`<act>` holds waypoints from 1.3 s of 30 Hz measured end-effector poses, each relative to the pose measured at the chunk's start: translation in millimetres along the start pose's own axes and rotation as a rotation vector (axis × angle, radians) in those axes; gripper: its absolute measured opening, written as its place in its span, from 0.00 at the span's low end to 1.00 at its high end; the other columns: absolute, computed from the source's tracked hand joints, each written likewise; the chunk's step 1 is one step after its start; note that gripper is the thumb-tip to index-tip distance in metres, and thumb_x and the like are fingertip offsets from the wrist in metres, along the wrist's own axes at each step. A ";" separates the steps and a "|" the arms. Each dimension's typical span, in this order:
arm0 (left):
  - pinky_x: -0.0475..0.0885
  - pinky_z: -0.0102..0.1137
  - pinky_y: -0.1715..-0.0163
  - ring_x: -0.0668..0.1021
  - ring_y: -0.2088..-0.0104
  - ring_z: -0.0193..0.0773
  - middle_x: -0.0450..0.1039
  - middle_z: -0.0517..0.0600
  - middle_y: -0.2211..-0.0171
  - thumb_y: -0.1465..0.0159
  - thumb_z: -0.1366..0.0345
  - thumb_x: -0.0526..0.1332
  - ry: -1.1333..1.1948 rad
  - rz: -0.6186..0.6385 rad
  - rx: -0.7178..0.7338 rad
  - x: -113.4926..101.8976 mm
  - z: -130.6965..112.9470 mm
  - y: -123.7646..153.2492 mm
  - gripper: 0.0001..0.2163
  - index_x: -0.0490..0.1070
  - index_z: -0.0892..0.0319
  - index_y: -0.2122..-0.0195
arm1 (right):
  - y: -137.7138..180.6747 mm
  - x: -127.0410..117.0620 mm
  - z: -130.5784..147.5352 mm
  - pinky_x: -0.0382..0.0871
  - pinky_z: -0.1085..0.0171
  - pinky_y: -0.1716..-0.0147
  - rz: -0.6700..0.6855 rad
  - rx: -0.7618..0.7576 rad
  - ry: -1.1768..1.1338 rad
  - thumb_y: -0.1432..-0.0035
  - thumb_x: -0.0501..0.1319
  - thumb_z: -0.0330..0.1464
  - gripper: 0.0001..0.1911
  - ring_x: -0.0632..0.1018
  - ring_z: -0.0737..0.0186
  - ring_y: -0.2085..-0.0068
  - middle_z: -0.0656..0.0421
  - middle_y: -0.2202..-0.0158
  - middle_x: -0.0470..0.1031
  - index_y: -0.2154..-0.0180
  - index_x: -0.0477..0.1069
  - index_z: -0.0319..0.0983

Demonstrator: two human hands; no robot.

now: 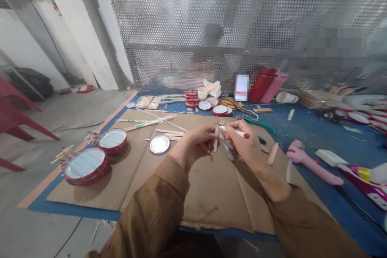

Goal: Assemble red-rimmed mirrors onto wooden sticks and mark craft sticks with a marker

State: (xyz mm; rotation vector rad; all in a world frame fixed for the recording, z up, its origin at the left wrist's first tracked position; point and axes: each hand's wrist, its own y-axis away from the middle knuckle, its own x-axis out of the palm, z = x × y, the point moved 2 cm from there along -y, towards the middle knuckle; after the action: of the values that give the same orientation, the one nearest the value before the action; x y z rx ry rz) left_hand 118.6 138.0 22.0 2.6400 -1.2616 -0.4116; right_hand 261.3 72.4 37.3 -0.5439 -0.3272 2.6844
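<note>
My left hand (202, 136) is closed on a flat wooden craft stick (216, 140), held upright above the cardboard (208, 205). A white marker pen (237, 131) with a dark red end sits in the pinched fingers of my right hand (245, 142), its tip side pointing toward the stick. Just below and between the hands is a greyish flat strip (226, 148); whether a finger touches it I cannot tell. A small gold-coloured piece (211, 157) shows under my left fingers. To the left lies a round red-rimmed lid (159, 144) near several loose wooden sticks (169, 132).
Two red round tins (86, 165) with sticks and strings stand at the left. On the right are a pink glue gun (311, 163), a pink stick (273, 154) and green-handled pliers (261, 125). Bottles (263, 84), a phone (242, 87) and more lids (219, 109) stand behind.
</note>
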 end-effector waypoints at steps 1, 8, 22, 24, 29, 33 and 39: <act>0.74 0.26 0.78 0.74 0.82 0.30 0.67 0.44 0.82 0.30 0.65 0.57 0.003 -0.002 0.004 -0.5 0.5 -0.3 0.07 0.65 0.61 0.65 | 0.4 0.6 1.7 0.67 0.66 0.78 0.010 -0.008 0.001 0.46 0.63 0.45 0.14 0.73 0.64 0.78 0.60 0.76 0.75 0.69 0.70 0.41; 0.74 0.26 0.79 0.73 0.82 0.31 0.66 0.43 0.82 0.30 0.68 0.55 0.014 0.013 0.031 -0.5 1.0 -0.8 0.06 0.64 0.61 0.65 | 1.5 3.5 9.3 0.68 0.64 0.77 0.063 -0.026 0.006 0.49 0.63 0.45 0.14 0.73 0.63 0.77 0.61 0.78 0.73 0.72 0.69 0.42; 0.74 0.27 0.79 0.73 0.83 0.31 0.66 0.42 0.82 0.31 0.68 0.56 0.013 -0.011 0.018 0.1 -1.1 0.3 0.04 0.64 0.61 0.64 | 3.2 3.4 13.8 0.69 0.63 0.77 0.059 -0.018 0.013 0.49 0.63 0.45 0.13 0.74 0.62 0.77 0.61 0.79 0.73 0.72 0.69 0.42; 0.74 0.26 0.79 0.72 0.83 0.30 0.65 0.42 0.83 0.30 0.69 0.54 0.008 -0.014 0.001 1.1 -3.1 1.7 0.05 0.63 0.61 0.64 | 3.2 3.5 14.2 0.69 0.63 0.77 0.054 -0.019 0.012 0.49 0.63 0.45 0.13 0.73 0.61 0.77 0.61 0.79 0.73 0.73 0.69 0.42; 0.74 0.26 0.79 0.73 0.83 0.30 0.66 0.43 0.83 0.29 0.70 0.52 -0.004 -0.013 -0.023 1.4 -2.7 2.3 0.07 0.62 0.60 0.66 | 2.5 3.0 10.6 0.69 0.64 0.76 0.070 -0.033 0.013 0.48 0.62 0.44 0.12 0.73 0.62 0.77 0.61 0.77 0.73 0.72 0.69 0.42; 0.75 0.25 0.78 0.74 0.82 0.30 0.67 0.43 0.82 0.29 0.68 0.54 0.000 0.000 -0.013 0.0 2.2 -0.8 0.06 0.62 0.60 0.66 | 2.1 2.4 7.4 0.69 0.64 0.75 0.082 -0.065 0.040 0.45 0.61 0.43 0.12 0.74 0.62 0.76 0.61 0.77 0.73 0.70 0.69 0.42; 0.74 0.26 0.79 0.73 0.83 0.30 0.66 0.42 0.83 0.29 0.67 0.55 -0.005 -0.013 -0.012 -0.5 4.0 -2.2 0.07 0.62 0.60 0.67 | -0.6 -0.8 -0.3 0.69 0.64 0.76 0.032 -0.024 0.025 0.45 0.62 0.43 0.12 0.75 0.61 0.76 0.59 0.76 0.76 0.69 0.70 0.42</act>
State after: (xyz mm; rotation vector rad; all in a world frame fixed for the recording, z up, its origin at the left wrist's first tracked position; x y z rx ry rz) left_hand 118.6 139.6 17.7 2.6407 -1.2400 -0.4265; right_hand 262.3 72.7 37.5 -0.5933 -0.3465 2.7050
